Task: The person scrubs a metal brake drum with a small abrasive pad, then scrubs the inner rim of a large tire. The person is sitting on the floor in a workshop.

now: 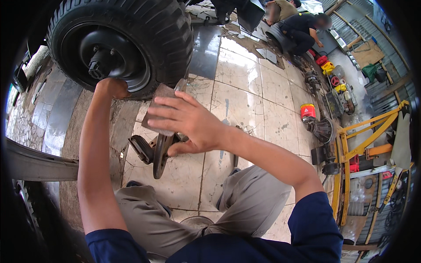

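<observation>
My right hand (193, 122) is spread over a brown-grey rectangular piece that looks like sandpaper (164, 97), fingers along it and thumb lower down. It lies against the upper part of an upright metal disc (159, 164), seen nearly edge-on. Beside the disc sits a dark metal part (141, 148) like a caliper. My left hand (116, 88) is at the lower edge of the big wheel's dark rim (105, 52); its fingers are turned away, and whether they hold anything is hidden.
A chunky black tyre (171, 48) fills the upper left. Cracked pale tiles (237, 101) cover the floor. To the right are a red can (308, 110), an axle assembly (323, 129) and a yellow metal frame (344, 153). Two people (302, 30) crouch at the back right.
</observation>
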Tool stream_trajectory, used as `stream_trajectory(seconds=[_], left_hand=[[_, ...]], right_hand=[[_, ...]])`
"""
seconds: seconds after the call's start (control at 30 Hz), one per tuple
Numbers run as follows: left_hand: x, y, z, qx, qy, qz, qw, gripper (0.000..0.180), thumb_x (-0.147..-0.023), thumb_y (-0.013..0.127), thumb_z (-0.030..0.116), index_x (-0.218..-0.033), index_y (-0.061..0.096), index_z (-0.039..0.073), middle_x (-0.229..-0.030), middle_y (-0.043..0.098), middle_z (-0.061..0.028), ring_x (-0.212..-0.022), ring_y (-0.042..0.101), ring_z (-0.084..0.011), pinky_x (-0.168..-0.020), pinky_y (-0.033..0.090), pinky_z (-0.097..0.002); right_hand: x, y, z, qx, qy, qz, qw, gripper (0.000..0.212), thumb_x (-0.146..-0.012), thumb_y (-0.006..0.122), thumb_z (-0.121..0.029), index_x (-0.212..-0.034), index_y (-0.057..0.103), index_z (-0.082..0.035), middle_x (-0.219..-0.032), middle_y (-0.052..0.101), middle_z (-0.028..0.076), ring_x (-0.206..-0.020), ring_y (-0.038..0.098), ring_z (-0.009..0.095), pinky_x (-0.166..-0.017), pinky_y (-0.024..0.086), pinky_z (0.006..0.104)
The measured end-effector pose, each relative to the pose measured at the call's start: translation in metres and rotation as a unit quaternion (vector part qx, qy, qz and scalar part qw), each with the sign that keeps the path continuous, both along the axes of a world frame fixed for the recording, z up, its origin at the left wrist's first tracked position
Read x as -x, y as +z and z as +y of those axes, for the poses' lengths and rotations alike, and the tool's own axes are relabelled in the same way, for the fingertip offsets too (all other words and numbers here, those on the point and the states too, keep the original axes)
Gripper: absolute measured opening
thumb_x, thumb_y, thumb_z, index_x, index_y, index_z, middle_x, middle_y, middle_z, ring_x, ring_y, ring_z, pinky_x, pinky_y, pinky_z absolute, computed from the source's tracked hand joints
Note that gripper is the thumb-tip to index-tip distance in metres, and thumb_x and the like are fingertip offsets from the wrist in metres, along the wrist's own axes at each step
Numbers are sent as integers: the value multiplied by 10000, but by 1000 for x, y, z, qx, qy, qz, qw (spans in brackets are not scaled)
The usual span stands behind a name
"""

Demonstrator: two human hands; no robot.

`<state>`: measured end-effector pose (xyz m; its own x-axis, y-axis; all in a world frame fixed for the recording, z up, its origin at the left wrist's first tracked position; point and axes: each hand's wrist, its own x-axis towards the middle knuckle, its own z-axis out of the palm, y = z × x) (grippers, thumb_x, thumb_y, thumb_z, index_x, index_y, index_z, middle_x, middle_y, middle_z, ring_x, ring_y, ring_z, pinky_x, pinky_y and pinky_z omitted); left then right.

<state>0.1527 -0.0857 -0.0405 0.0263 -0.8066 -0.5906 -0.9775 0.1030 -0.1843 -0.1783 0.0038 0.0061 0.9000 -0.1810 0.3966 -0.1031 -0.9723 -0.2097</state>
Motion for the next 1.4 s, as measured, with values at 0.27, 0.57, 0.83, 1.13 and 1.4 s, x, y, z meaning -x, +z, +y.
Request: stream_trajectory(seconds=[0.27, 0.57, 0.83, 1.13, 1.4], left_hand=[[2, 6, 3, 1, 22, 18, 1000, 603, -968, 552, 530, -1396, 643, 115, -1418, 641, -150, -1337, 583, -317, -1137, 441, -426], [13, 12, 4, 1, 34, 7, 999, 612, -960, 562, 540, -1434, 613, 157, -1458, 615, -113, -1360, 561, -312, -1151, 434, -407], [4, 7, 12, 63, -20, 12, 998, 535, -979, 546, 474, -1222, 744, 41, -1288, 713, -162, -1230, 654, -323, -1047, 510, -430], [7, 0, 3, 26, -20, 5, 999, 556, -987, 524, 500, -1170, 757, 30, -1241, 729, -157, -1191, 669, -327, -1029, 521, -445], [-14, -16, -6, 34, -98, 5, 995, 533, -998, 521, 497, -1231, 733, 67, -1253, 722, -156, -1207, 657, -338, -1046, 506, -450]], right_hand=[[-1, 19, -11, -169, -12, -46, 984, 210, -1013, 646, -253, -1082, 800, -129, -1232, 739, 26, -1250, 629, 240, -1082, 439, 420], [-11, 20, -4, 35, -32, 4, 999, 399, -925, 725, -184, -1319, 663, -179, -1382, 645, 26, -1311, 578, 235, -1143, 416, 436], [-14, 3, -5, 65, 34, 16, 997, 478, -947, 702, -315, -1397, 599, -189, -1449, 584, 42, -1378, 523, 235, -1213, 348, 483], [-21, -11, 4, 108, -53, -37, 992, 640, -922, 629, -646, -1350, 625, -170, -1365, 613, 65, -1376, 509, 262, -1229, 265, 558], [-22, -10, -1, 91, -12, -26, 995, 664, -915, 602, -680, -1322, 637, -157, -1301, 634, 53, -1297, 562, 247, -1215, 282, 559]])
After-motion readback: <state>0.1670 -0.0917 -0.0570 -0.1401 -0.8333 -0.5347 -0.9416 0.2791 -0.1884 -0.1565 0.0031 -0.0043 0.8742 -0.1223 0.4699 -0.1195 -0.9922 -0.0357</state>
